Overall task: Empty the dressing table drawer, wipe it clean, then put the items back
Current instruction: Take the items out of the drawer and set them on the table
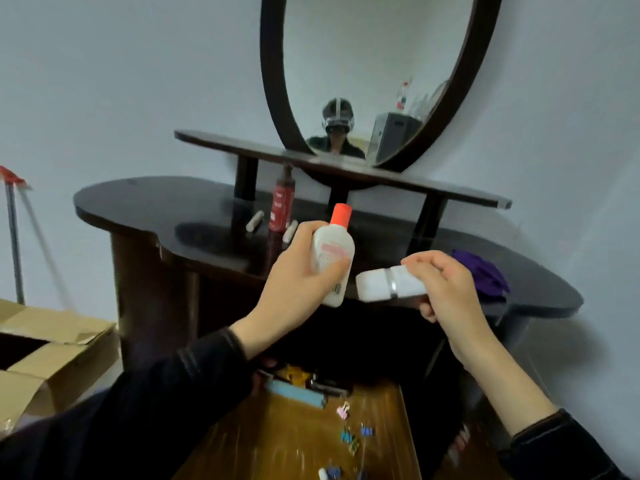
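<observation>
At frame centre, the left hand (294, 271) grips a white bottle (332, 258), the right hand (446, 289) pinches what appears to be a white case (388, 285), above the open drawer (298, 438).

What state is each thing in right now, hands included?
Left hand: gripping white bottle, capped, upright.
Right hand: gripping white case, closed.
Drawer: open, clips still inside.
Red bottle: standing on tabletop.
Purple cloth: crumpled on tabletop.
Cardboard box: open.

We are facing a pale blue-grey wall (138, 81); an oval dark-framed mirror (374, 64) is rising above a dark shelf (221, 142), and an open cardboard box (52, 344) is sitting left.
</observation>
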`<state>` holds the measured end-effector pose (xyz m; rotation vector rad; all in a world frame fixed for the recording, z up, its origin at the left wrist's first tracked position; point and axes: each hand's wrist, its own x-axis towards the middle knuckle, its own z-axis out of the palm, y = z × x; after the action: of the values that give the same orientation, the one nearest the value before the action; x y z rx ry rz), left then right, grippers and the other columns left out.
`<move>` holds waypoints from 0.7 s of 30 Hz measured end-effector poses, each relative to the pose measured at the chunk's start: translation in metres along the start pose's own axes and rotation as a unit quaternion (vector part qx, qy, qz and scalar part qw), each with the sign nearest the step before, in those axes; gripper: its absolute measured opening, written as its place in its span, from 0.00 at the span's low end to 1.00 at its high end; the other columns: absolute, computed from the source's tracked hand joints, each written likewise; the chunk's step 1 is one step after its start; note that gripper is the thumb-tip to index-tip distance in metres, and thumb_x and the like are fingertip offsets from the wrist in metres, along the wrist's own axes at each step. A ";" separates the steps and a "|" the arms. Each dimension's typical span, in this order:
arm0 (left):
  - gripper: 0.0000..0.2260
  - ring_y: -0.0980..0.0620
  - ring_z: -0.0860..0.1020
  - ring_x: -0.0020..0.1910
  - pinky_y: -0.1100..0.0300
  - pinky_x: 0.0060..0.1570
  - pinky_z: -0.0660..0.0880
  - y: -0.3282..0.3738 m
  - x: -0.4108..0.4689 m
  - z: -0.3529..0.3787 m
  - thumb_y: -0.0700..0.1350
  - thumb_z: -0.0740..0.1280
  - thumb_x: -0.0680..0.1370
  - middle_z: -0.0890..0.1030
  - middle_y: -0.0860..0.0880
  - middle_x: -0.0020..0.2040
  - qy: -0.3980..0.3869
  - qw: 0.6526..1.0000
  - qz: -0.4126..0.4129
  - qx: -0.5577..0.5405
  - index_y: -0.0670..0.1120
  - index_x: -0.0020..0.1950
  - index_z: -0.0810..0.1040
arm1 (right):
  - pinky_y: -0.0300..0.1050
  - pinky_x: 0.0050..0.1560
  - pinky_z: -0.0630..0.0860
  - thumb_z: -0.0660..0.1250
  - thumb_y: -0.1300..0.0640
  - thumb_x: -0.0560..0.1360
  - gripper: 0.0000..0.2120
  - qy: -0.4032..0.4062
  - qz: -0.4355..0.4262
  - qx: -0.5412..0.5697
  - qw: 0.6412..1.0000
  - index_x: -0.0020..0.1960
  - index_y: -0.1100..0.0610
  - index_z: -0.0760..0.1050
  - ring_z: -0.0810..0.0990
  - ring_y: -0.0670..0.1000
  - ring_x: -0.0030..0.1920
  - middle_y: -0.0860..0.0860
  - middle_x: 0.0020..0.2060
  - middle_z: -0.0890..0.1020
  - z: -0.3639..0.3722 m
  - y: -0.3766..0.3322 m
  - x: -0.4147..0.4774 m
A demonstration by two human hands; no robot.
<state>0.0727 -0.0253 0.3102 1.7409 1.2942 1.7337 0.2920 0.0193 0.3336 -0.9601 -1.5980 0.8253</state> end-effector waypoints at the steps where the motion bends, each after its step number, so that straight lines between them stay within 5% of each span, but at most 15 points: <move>1: 0.17 0.56 0.79 0.53 0.51 0.52 0.78 -0.002 0.020 -0.001 0.58 0.68 0.73 0.79 0.55 0.53 0.003 0.999 -0.012 0.039 0.62 0.60 0.70 | 0.37 0.21 0.63 0.67 0.53 0.75 0.06 0.026 0.017 0.021 0.999 0.44 0.53 0.81 0.69 0.45 0.24 0.48 0.30 0.76 0.002 -0.001 0.014; 8: 0.23 0.48 0.75 0.59 0.43 0.67 0.70 -0.057 0.096 -0.001 0.57 0.67 0.73 0.78 0.54 0.49 -0.090 0.976 -0.095 0.173 0.55 0.66 0.66 | 0.37 0.19 0.66 0.65 0.54 0.80 0.10 0.131 0.189 0.059 0.971 0.50 0.62 0.77 0.71 0.47 0.20 0.54 0.28 0.75 0.035 0.045 0.103; 11: 0.28 0.60 0.75 0.49 0.43 0.70 0.65 -0.067 0.102 0.006 0.57 0.64 0.75 0.78 0.56 0.47 -0.088 0.966 -0.027 0.243 0.55 0.73 0.61 | 0.41 0.25 0.70 0.66 0.52 0.77 0.14 0.119 0.153 -0.058 0.979 0.52 0.64 0.77 0.75 0.47 0.22 0.55 0.33 0.81 0.049 0.068 0.122; 15: 0.22 0.42 0.78 0.54 0.41 0.65 0.68 -0.069 0.103 0.017 0.50 0.60 0.80 0.73 0.46 0.60 -0.081 0.910 0.033 0.406 0.54 0.74 0.63 | 0.44 0.35 0.71 0.67 0.45 0.72 0.15 0.080 0.127 -0.220 0.964 0.53 0.53 0.73 0.82 0.50 0.34 0.49 0.36 0.82 0.067 0.065 0.131; 18: 0.13 0.42 0.77 0.51 0.39 0.63 0.70 -0.066 0.102 0.018 0.51 0.59 0.82 0.71 0.46 0.59 -0.077 0.904 0.035 0.419 0.50 0.66 0.71 | 0.45 0.37 0.70 0.66 0.42 0.72 0.11 0.053 0.101 -0.267 0.957 0.49 0.46 0.69 0.81 0.49 0.39 0.46 0.40 0.81 0.071 0.062 0.129; 21: 0.16 0.43 0.77 0.54 0.39 0.68 0.66 -0.066 0.100 0.015 0.59 0.61 0.80 0.71 0.48 0.61 -0.102 0.906 0.033 0.410 0.52 0.63 0.74 | 0.43 0.35 0.66 0.64 0.42 0.74 0.10 0.029 0.072 -0.302 0.950 0.51 0.45 0.70 0.77 0.44 0.39 0.43 0.41 0.79 0.071 0.061 0.122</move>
<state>0.0466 0.0921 0.3146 2.3236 2.0565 1.0191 0.2178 0.1527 0.3167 -1.5321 -1.7806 0.3917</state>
